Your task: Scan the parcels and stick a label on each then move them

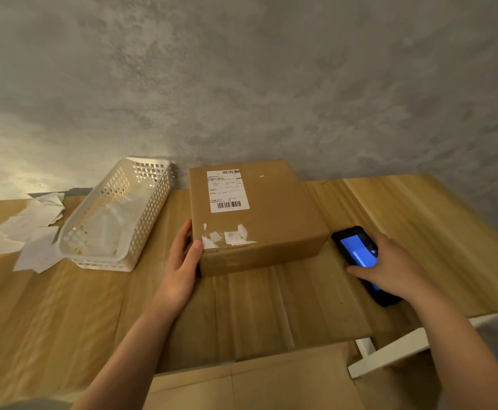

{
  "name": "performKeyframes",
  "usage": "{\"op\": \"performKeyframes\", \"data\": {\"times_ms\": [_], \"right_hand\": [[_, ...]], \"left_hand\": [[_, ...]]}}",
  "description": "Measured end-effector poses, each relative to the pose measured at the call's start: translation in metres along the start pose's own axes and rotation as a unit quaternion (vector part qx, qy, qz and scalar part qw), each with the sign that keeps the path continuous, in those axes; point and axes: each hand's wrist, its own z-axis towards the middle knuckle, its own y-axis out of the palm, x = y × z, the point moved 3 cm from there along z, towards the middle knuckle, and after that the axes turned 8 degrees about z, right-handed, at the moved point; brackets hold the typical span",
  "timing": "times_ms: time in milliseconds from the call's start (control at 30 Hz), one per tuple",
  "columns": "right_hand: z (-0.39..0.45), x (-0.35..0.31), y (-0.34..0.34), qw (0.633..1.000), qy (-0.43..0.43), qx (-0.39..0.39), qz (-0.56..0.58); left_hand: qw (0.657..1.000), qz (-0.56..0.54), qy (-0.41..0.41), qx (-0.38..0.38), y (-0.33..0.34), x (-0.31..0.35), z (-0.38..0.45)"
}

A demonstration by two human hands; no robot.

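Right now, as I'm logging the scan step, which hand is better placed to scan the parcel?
Right. The right hand holds the scanner beside the parcel, screen lit; the left hand grips the parcel's left edge, steadying it.

- Pale wooden table (271,306), grain running lengthwise, carries everything
- Cardboard parcel (271,226) lies flat on it, its near left corner in the grip of the left hand (179,261); a printed label (227,190) sits on top, beyond that grip
- White lattice basket (114,214) stands just left of the left hand's grip
- Loose white paper slips (29,232) lie farther left, right beside the basket
- Black handheld scanner (357,250) lies under the grip of the right hand (389,267), just right of the parcel
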Motion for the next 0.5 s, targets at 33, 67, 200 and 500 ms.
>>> {"op": "performKeyframes", "data": {"times_ms": [33,67,200,500], "right_hand": [[0.002,-0.004,-0.004,1.000,-0.006,0.021,0.002],[0.004,-0.012,-0.010,0.999,-0.008,0.036,0.008],[0.007,-0.058,-0.033,0.997,-0.056,0.055,0.004],[-0.015,-0.168,-0.039,0.987,-0.133,-0.044,-0.073]], "left_hand": [[1.000,0.001,-0.001,0.000,0.000,0.000,0.000],[1.000,0.001,-0.002,0.001,0.000,0.001,0.000],[1.000,0.002,-0.003,0.000,0.000,0.002,-0.001],[1.000,0.013,-0.003,0.010,0.000,0.003,-0.003]]}}
